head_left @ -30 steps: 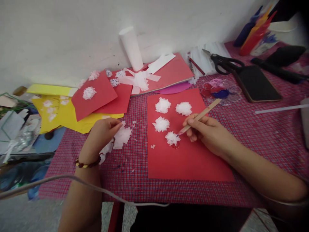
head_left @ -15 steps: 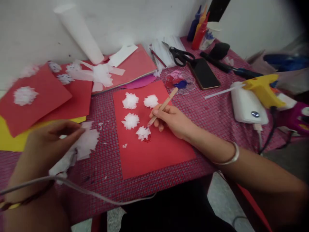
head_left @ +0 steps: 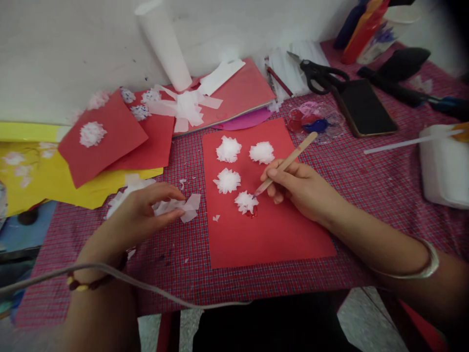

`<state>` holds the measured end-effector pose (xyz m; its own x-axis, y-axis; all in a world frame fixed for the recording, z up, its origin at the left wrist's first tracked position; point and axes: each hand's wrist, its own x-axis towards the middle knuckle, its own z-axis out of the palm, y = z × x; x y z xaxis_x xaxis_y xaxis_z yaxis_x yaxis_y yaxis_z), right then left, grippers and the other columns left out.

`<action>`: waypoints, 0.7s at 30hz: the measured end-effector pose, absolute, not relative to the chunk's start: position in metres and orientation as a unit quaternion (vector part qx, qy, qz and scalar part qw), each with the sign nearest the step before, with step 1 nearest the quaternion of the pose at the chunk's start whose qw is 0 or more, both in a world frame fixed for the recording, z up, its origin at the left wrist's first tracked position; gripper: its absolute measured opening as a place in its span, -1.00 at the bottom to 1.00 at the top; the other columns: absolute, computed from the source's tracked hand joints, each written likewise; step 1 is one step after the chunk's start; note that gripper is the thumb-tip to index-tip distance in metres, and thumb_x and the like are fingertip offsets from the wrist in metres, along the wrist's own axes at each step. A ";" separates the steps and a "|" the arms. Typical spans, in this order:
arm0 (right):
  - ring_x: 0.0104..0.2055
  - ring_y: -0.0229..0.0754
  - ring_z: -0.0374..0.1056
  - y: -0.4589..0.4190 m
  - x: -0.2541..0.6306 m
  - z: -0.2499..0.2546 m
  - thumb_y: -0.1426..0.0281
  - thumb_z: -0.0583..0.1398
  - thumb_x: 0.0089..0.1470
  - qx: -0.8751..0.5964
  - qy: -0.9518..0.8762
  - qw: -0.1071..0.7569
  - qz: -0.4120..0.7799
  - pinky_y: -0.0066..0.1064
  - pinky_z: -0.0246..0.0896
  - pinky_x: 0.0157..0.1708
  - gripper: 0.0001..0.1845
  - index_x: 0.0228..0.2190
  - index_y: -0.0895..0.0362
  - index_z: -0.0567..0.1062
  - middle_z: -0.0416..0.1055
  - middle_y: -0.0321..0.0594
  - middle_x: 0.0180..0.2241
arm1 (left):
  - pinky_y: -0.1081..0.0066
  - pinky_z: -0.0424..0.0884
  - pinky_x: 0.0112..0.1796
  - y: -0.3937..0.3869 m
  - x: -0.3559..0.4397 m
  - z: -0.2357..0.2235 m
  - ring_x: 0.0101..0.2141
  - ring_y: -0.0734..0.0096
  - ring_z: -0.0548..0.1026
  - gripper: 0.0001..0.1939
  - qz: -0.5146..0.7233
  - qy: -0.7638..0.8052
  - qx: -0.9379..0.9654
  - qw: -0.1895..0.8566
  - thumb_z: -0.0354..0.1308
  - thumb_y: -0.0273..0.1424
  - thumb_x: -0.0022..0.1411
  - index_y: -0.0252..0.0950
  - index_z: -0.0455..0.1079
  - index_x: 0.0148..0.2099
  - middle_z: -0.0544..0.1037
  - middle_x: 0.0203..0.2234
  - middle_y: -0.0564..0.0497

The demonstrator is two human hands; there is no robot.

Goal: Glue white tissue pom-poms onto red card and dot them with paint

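**4 puffs [head_left: 228,149] on the red sheet [head_left: 271,239]; colour barely begun**

Sheet lies flat. All 4 puffs sit on its upper and middle part; lower part bare. Lowest puff [head_left: 246,202] is near the sheet's middle, with a red paint patch [head_left: 252,211] at its lower edge. Other 3 look plain white. Judgement: 4 set out, colouring started on 1 at most, 3 untouched. Whether the bare part is to take more: cannot tell.

Right hand [head_left: 298,183]: over the sheet, fingers closed round a stick [head_left: 291,159], stained tip at the lowest puff's right edge. Left hand [head_left: 141,210]: left of the sheet, half open, thumb and forefinger parted around tissue [head_left: 191,208]; cannot tell if gripped.

Paint tray [head_left: 331,115]: just beside the sheet's upper right corner; red, pink and blue in it. Farther right of the sheet: phone [head_left: 366,107]. Left of the sheet: card [head_left: 113,161] bearing 1 white puff [head_left: 93,134], with 3 flecked puffs [head_left: 139,112] behind.
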<state>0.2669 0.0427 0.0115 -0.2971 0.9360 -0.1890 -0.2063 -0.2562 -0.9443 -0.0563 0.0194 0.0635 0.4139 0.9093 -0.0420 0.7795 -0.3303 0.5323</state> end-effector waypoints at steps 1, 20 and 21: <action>-0.65 -0.41 0.24 0.043 0.267 0.011 0.32 0.24 0.15 -0.414 -0.439 0.423 0.676 -0.53 0.14 -0.61 -0.80 -0.46 0.15 0.49 0.40 -0.35 -0.62 | 0.30 0.42 -0.17 0.020 -0.052 0.060 -0.21 0.25 0.54 -0.83 0.119 0.502 0.827 0.223 0.23 -0.28 0.21 -0.21 0.50 -0.16 0.61 -0.24 -0.04; -0.64 -0.43 0.23 0.043 0.267 0.016 0.30 0.21 0.21 -0.377 -0.474 0.441 0.663 -0.57 0.16 -0.62 -0.78 -0.39 0.18 0.50 0.45 -0.35 -0.57 | 0.43 0.38 -0.30 0.006 -0.002 0.064 -0.35 0.44 0.49 -0.94 0.359 0.646 0.587 0.331 0.27 -0.37 0.16 -0.20 0.50 -0.37 0.58 -0.37 0.07; -0.62 -0.42 0.26 0.042 0.267 0.018 0.28 0.23 0.20 -0.355 -0.483 0.450 0.662 -0.56 0.18 -0.61 -0.78 -0.37 0.18 0.52 0.49 -0.33 -0.54 | 0.47 0.37 -0.36 0.004 0.005 0.063 -0.42 0.49 0.45 -0.94 0.387 0.640 0.541 0.384 0.28 -0.38 0.16 -0.21 0.49 -0.37 0.55 -0.45 0.08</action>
<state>0.2667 0.0419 0.0177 -0.3433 0.9386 -0.0353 -0.2517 -0.1282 -0.9593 0.0046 0.0040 0.0634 -0.1190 0.9902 -0.0727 0.3966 0.1145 0.9108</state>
